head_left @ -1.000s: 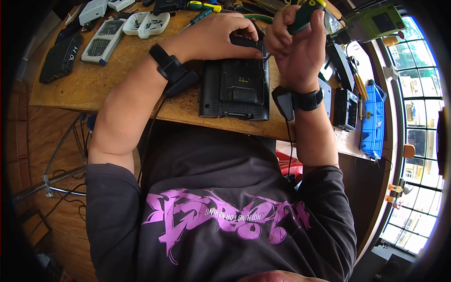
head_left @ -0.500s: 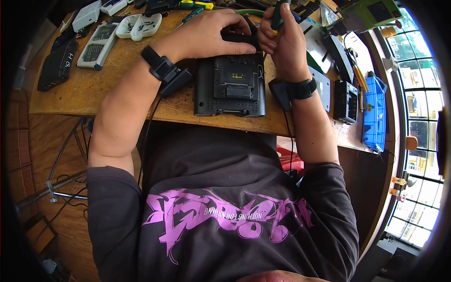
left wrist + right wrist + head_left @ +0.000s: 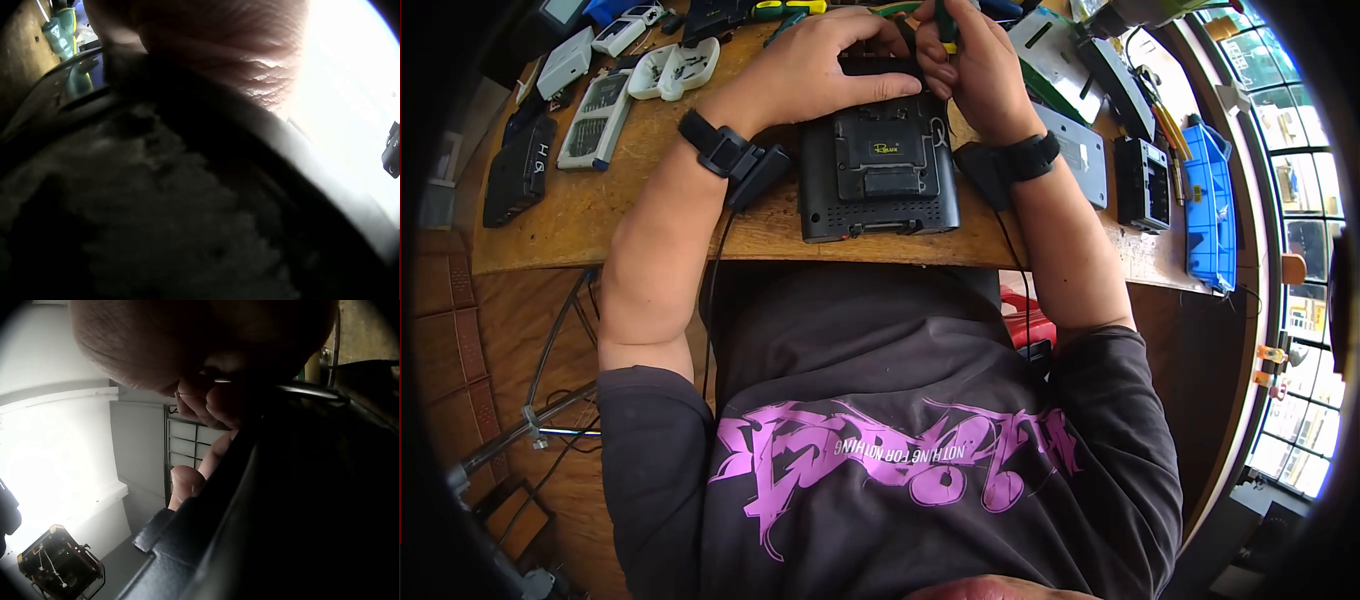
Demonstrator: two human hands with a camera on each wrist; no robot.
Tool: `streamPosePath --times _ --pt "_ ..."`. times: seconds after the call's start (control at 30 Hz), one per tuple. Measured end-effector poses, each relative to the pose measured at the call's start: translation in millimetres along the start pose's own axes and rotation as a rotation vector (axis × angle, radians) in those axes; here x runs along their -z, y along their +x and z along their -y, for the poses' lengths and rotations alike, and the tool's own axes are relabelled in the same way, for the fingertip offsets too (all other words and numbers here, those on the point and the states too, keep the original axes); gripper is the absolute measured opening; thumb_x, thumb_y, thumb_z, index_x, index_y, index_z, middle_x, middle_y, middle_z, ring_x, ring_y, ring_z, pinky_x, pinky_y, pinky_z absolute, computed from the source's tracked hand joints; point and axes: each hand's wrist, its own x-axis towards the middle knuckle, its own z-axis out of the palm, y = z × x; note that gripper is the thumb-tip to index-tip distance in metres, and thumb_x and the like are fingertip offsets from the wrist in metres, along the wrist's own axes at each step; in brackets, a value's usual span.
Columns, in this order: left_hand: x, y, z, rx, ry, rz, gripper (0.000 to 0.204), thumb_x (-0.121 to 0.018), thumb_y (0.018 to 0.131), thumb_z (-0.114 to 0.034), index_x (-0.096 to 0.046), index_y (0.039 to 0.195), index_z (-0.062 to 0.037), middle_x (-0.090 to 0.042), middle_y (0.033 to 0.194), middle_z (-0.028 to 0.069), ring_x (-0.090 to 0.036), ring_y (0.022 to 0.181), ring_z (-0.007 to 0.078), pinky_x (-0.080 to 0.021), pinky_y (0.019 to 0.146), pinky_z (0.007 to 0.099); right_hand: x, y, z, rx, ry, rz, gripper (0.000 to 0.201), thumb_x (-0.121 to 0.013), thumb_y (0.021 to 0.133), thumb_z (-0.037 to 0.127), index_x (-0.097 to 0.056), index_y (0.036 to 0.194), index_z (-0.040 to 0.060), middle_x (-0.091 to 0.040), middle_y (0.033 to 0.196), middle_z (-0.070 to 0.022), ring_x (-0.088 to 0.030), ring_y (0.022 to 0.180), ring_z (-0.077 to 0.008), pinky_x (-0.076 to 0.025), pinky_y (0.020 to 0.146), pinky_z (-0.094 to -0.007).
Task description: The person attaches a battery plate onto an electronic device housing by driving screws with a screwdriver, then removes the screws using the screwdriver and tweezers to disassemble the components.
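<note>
A black boxy device point(image 3: 880, 195) with a vented back, a raised plate and a yellow logo lies near the bench's front edge. My left hand point(image 3: 815, 75) grips its far side, thumb along the top and fingers behind, partly hidden. My right hand point(image 3: 990, 80), raised at the device's far right corner, holds a screwdriver point(image 3: 946, 25) by its green-and-yellow handle; its tip is hidden. In the left wrist view my palm point(image 3: 225, 50) lies over the dark, blurred casing. The right wrist view shows curled fingers point(image 3: 200, 400) beside the device's dark edge point(image 3: 181, 556).
Left on the wooden bench point(image 3: 750, 240) are a bit set point(image 3: 595, 120), a white case point(image 3: 675, 68) of small parts and a black box point(image 3: 520, 175). To the right stand a grey panel point(image 3: 1075, 155), a black charger-like unit point(image 3: 1143, 185) and a blue basket point(image 3: 1208, 210).
My right hand has lowered and moved left towards the device's far corner with the screwdriver. The left hand keeps its grip on the device. The head view has shifted slightly.
</note>
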Motion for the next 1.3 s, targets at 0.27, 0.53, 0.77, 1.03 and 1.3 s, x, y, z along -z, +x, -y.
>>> streamPosePath --times 0.27,0.53,0.77,1.03,1.3 --pt "3 4 4 -0.158 -0.013 -0.04 0.03 -0.073 0.107 -0.028 -0.076 0.109 0.0026 -0.067 0.1 0.0081 -0.067 0.092 0.0232 -0.052 0.084 0.0341 0 -1 5 -0.026 -0.023 -0.013 0.043 -0.049 0.118 0.048 -0.061 0.103 0.0095 -0.048 0.071 0.0038 -0.043 0.055 -0.0079 -0.036 0.049 -0.0238" --pt "7 3 -6 -0.205 -0.039 0.076 0.055 -0.05 0.117 -0.047 -0.074 0.125 0.002 -0.064 0.118 0.0122 -0.064 0.112 0.0271 -0.048 0.1 0.0359 3 0 0 0.004 0.029 0.012 0.043 -0.049 0.117 0.047 -0.062 0.103 0.0092 -0.049 0.07 0.0041 -0.042 0.054 -0.0073 -0.034 0.048 -0.023" --pt "3 2 0 -0.152 -0.227 0.068 0.086 -0.02 0.117 -0.063 -0.074 0.128 0.003 -0.063 0.122 0.0129 -0.063 0.121 0.0265 -0.044 0.11 0.0359 0 -1 4 -0.002 0.025 0.003 0.044 -0.048 0.118 0.048 -0.062 0.106 0.0079 -0.049 0.07 0.0041 -0.042 0.054 -0.0072 -0.035 0.047 -0.023" --pt "33 3 -43 -0.044 -0.005 0.028 0.018 -0.081 0.097 -0.014 -0.077 0.109 -0.0001 -0.07 0.11 0.0142 -0.07 0.107 0.0295 -0.054 0.09 0.0365 3 0 2 0.026 -0.024 0.001 0.046 -0.047 0.118 0.049 -0.062 0.106 0.0069 -0.05 0.07 0.0026 -0.042 0.053 -0.0083 -0.037 0.049 -0.0238" --pt "62 -6 -25 -0.158 -0.073 0.276 0.008 -0.081 0.087 -0.001 -0.075 0.092 -0.0014 -0.066 0.092 0.003 -0.062 0.091 0.0171 -0.048 0.088 0.0326 0 -2 6 -0.04 0.021 -0.017 0.047 -0.046 0.118 0.049 -0.062 0.107 0.0069 -0.048 0.069 0.0018 -0.04 0.052 -0.009 -0.036 0.048 -0.0248"
